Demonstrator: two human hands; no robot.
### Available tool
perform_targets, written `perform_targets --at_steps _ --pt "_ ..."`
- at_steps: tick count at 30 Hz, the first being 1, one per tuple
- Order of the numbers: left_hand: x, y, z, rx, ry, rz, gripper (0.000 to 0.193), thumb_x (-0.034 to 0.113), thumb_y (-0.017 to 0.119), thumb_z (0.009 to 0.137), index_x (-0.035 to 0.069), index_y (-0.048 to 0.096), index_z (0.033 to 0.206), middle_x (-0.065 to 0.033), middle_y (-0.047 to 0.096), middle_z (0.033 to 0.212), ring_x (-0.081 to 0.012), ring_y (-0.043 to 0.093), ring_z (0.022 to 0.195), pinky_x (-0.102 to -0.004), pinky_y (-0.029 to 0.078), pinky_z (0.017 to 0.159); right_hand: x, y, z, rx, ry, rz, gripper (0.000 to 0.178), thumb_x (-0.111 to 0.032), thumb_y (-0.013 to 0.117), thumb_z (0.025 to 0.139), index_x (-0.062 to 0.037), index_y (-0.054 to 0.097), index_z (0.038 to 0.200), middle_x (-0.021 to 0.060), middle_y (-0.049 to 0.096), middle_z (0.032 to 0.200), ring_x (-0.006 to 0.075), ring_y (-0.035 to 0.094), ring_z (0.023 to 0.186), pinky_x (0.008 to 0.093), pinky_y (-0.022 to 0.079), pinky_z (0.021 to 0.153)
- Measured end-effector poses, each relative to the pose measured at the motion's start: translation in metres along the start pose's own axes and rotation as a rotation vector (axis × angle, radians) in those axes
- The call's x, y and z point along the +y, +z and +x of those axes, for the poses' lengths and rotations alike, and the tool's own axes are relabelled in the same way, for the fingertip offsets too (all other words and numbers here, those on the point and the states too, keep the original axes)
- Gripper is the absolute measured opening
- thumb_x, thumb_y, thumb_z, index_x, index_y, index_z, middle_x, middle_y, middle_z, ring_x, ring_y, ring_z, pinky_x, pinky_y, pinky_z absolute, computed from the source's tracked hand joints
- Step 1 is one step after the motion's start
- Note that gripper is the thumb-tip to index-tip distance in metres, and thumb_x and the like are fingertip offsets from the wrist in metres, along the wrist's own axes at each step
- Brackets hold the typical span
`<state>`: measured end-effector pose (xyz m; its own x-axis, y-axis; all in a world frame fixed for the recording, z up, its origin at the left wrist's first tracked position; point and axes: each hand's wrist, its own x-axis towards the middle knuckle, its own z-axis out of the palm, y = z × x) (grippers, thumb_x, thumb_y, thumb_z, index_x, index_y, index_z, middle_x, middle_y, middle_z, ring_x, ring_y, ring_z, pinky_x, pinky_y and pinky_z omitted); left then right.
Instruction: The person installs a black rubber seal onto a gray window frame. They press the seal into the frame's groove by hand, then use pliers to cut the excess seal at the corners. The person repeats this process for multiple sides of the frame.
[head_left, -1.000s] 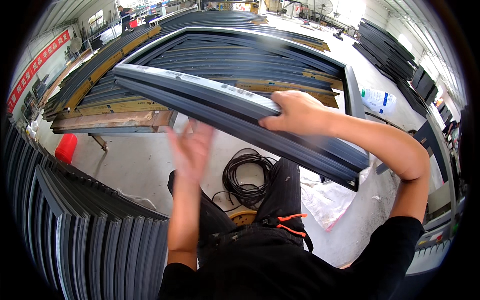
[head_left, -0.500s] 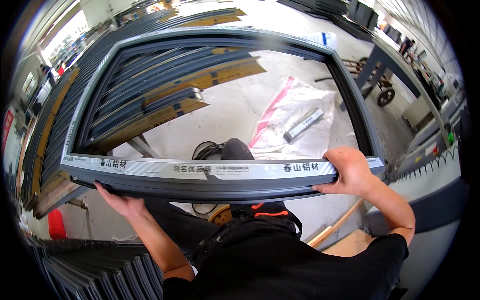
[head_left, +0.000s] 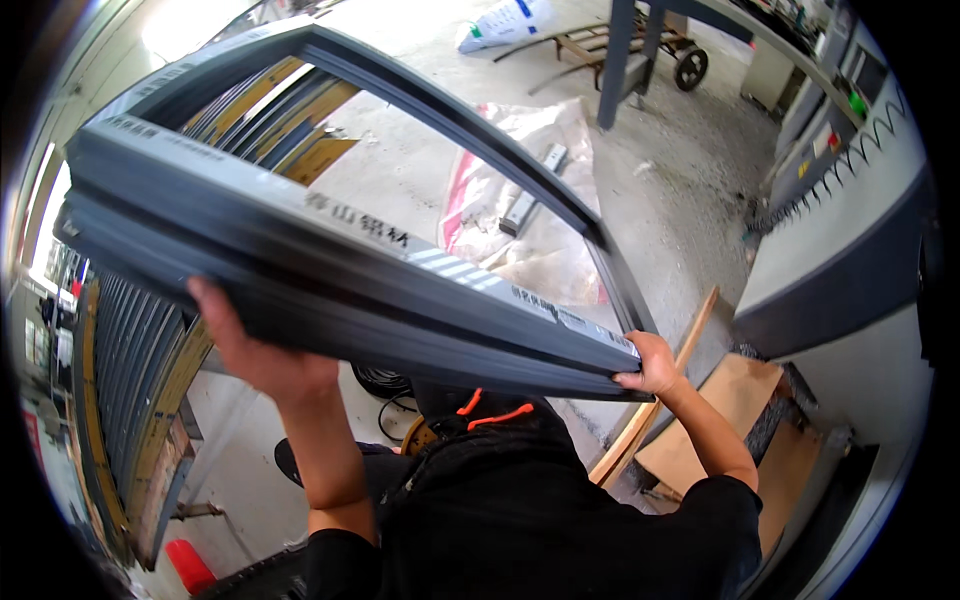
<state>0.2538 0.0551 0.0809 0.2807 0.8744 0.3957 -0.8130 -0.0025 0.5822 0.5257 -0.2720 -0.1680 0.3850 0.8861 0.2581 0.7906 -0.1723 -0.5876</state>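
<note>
- Rectangular grey profile frame (head_left: 380, 300) slants above the left hand (head_left: 275, 362), which apparently bears its weight; finger closure can't be told.
- Right hand (head_left: 655, 364) clasps its near corner, likely steadying it.

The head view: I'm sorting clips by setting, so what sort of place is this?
Probably a frame-making workshop: the person holds a dark profiled frame, long dark bars are stacked at left, and a wheeled cart stands beyond.
</note>
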Motion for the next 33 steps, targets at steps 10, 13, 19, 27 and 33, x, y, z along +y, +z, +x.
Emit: perform_targets --at_steps 10,13,19,27,33 --pt "-0.153 -0.001 -0.005 0.118 -0.408 -0.001 0.051 0.036 0.056 0.099 0.001 0.049 0.136 -0.0107 0.056 0.135 -0.0243 0.054 0.122 -0.0401 0.04 0.108 0.073 0.048 -0.095 -0.043 0.29 -0.006 0.061 -0.047 0.08 0.069 -0.0052 0.058 0.108 0.0194 0.064 0.084 0.0416 0.061 0.081 0.0463 0.049 0.072" --pt "-0.157 0.003 -0.007 0.191 -0.384 0.105 0.052 0.037 0.056 0.099 0.003 0.048 0.137 -0.0103 0.053 0.138 -0.0254 0.051 0.126 -0.0416 0.038 0.11 0.081 0.05 -0.087 -0.045 0.317 0.016 0.063 -0.051 0.078 0.068 -0.0052 0.06 0.107 0.0187 0.064 0.085 0.0409 0.061 0.082 0.0469 0.048 0.073" --pt "-0.169 0.019 0.012 0.148 -0.425 0.18 0.053 0.037 0.056 0.099 0.006 0.046 0.141 -0.0085 0.05 0.142 -0.0252 0.049 0.129 -0.0419 0.036 0.112 0.099 0.047 -0.081 0.07 0.261 -0.04 0.065 -0.052 0.077 0.067 -0.0053 0.063 0.11 0.0185 0.066 0.089 0.0397 0.063 0.083 0.0456 0.049 0.074" --pt "-0.196 0.056 0.021 -0.153 -0.465 0.183 0.059 0.042 0.063 0.096 0.003 0.044 0.137 -0.0029 0.058 0.121 -0.0162 0.051 0.12 -0.0349 0.039 0.104 0.025 0.011 -0.005 0.303 0.342 -0.017 0.081 -0.055 0.07 0.074 -0.0007 0.054 0.131 0.0245 0.061 0.12 0.0407 0.06 0.109 0.0456 0.047 0.095" --pt "-0.209 0.111 -0.021 -0.661 -0.567 0.164 0.074 0.062 0.045 0.098 0.0 0.036 0.137 -0.0142 0.046 0.131 -0.0214 0.041 0.129 -0.036 0.032 0.11 -0.114 -0.1 0.155 0.657 -0.032 -0.269 0.104 -0.035 0.083 0.067 0.0018 0.03 0.149 0.028 0.052 0.131 0.0427 0.056 0.115 0.0457 0.045 0.099"
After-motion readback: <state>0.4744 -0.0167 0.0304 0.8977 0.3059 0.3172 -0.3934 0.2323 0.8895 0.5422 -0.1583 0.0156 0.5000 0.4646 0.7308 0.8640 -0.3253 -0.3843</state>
